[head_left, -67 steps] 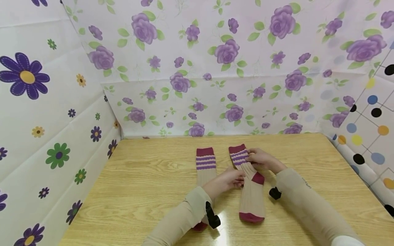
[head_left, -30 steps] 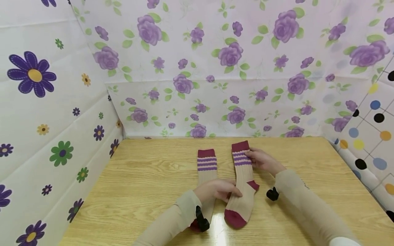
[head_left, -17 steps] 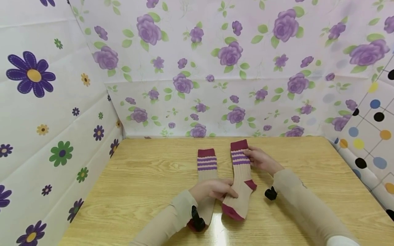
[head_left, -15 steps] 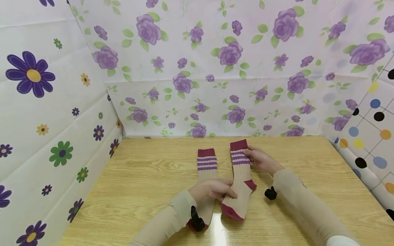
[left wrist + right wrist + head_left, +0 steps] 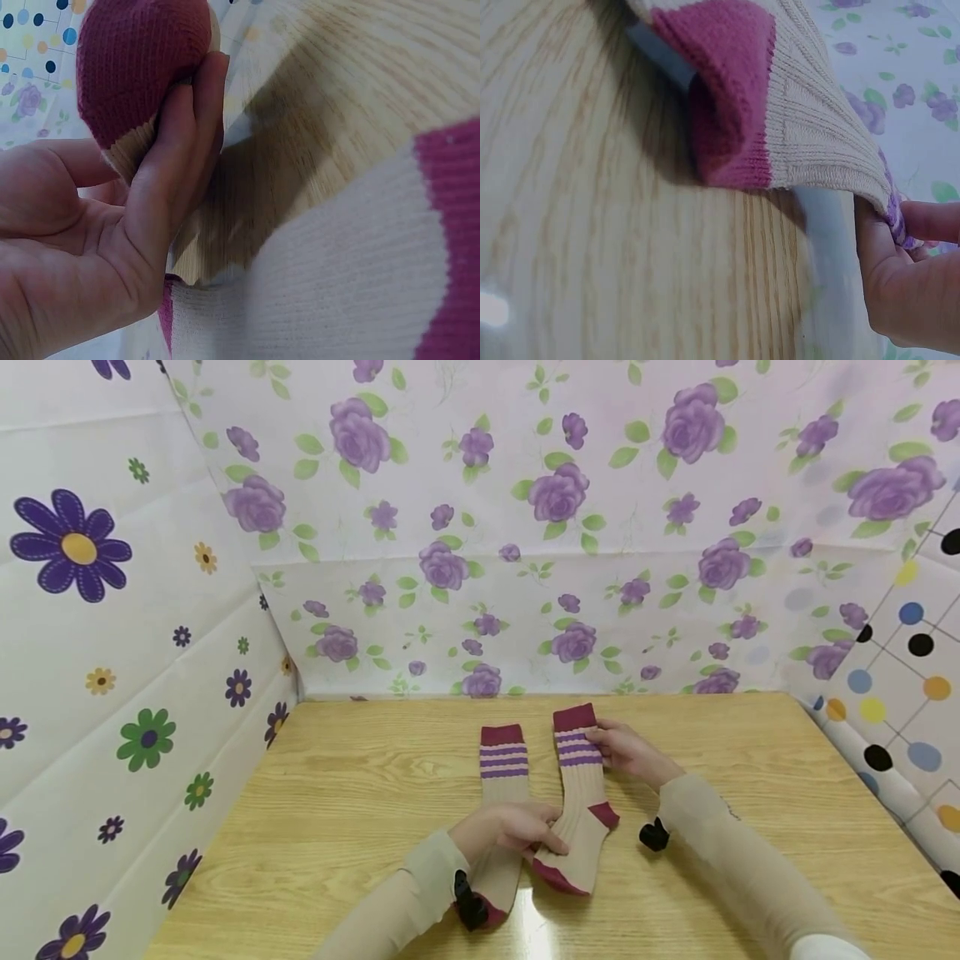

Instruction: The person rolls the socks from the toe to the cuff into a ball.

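A beige sock (image 5: pixel 581 806) with maroon cuff, heel and toe and purple stripes is held just above the table by both hands. My left hand (image 5: pixel 513 828) pinches it near the toe, thumb on top; in the left wrist view the fingers lie under the maroon toe (image 5: pixel 142 67). With thumb and fingers, my right hand (image 5: pixel 630 752) grips the striped edge below the cuff. In the right wrist view the maroon heel (image 5: pixel 731 97) sags between the hands. A matching sock (image 5: pixel 504 785) lies flat to the left, partly hidden under my left hand and wrist.
The wooden table (image 5: pixel 360 793) extends around both socks. A floral cloth (image 5: pixel 450 527) hangs behind it, a daisy-printed cloth (image 5: pixel 150 635) at left and a dotted cloth (image 5: pixel 915 693) at right. Black wrist devices (image 5: pixel 468 902) sit on both sleeves.
Over the last seconds my left hand has moved from the sock's middle down to its toe end. The sock has turned, its toe swinging left, and both hands have shifted slightly left with it.
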Available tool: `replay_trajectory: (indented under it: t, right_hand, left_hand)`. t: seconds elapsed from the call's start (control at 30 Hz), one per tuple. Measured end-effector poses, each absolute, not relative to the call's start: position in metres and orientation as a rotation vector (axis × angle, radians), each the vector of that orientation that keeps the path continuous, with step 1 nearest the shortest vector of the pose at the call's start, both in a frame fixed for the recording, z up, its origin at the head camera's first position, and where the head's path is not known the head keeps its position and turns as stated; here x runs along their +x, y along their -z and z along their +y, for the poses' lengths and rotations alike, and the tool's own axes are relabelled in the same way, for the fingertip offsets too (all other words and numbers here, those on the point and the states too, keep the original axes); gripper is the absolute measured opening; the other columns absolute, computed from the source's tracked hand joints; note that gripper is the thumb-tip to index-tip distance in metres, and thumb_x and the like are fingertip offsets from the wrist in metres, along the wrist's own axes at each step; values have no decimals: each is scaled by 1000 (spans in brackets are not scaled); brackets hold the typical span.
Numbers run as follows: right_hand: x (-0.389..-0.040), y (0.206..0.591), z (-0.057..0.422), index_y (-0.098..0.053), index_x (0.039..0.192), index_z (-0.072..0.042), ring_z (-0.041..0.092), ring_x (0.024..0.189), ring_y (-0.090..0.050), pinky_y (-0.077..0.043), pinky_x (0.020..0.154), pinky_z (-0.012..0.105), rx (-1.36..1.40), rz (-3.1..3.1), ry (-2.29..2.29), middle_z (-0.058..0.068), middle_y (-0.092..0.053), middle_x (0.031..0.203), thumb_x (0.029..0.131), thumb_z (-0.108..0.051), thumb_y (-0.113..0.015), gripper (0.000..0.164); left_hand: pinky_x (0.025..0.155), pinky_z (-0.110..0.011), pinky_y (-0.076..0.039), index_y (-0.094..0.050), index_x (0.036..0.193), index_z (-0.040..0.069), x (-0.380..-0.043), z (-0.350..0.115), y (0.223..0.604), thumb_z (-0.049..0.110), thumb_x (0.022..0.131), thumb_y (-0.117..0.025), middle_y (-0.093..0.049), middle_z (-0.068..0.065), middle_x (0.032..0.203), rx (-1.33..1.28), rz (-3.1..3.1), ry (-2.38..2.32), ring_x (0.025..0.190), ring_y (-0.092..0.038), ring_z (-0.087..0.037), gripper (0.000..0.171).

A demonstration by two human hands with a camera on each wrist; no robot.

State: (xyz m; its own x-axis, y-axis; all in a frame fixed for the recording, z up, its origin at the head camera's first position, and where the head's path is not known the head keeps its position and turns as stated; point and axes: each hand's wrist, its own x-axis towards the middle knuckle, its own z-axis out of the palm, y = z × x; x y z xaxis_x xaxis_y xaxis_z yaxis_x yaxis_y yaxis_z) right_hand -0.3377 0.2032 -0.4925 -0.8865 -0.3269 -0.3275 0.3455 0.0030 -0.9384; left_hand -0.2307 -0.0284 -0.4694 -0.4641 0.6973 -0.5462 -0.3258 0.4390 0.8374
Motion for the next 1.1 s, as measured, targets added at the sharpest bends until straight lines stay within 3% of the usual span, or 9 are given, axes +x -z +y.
replay_trajectory:
  t: [0.3,0.67,0.97,1.1]
  right_hand:
    - [-337,491,195,-17,152,2,8,90,-64,-54,80,25,30,1799,1943,-4,-65,100,103,-14,-44,58]
    - [-336,488,187,-14,153,1,9,88,-66,-55,78,26,33,1773,1948,-4,-66,98,101,-12,-47,63]
    - [-334,484,181,-22,150,3,10,85,-67,-56,75,26,3,1772,1951,-5,-68,91,100,-9,-47,57]
    - [-334,484,178,-21,150,4,11,86,-67,-56,76,27,-12,1776,1951,-4,-68,93,100,-9,-47,58]
  left_hand:
    - [72,-25,-50,-35,142,6,-229,-37,469,8,95,-57,-60,-4,107,331,1683,-1208,92,-58,-13,52]
    - [69,-22,-52,-46,131,4,-226,-49,471,2,96,-54,-60,-3,99,388,1625,-1230,86,-60,-11,37]
    - [66,-21,-51,-44,136,5,-224,-57,471,3,96,-54,-60,-2,97,373,1616,-1250,83,-60,-9,41]
    - [66,-21,-51,-49,131,4,-221,-60,472,4,96,-55,-61,-1,95,362,1629,-1250,81,-60,-9,35]
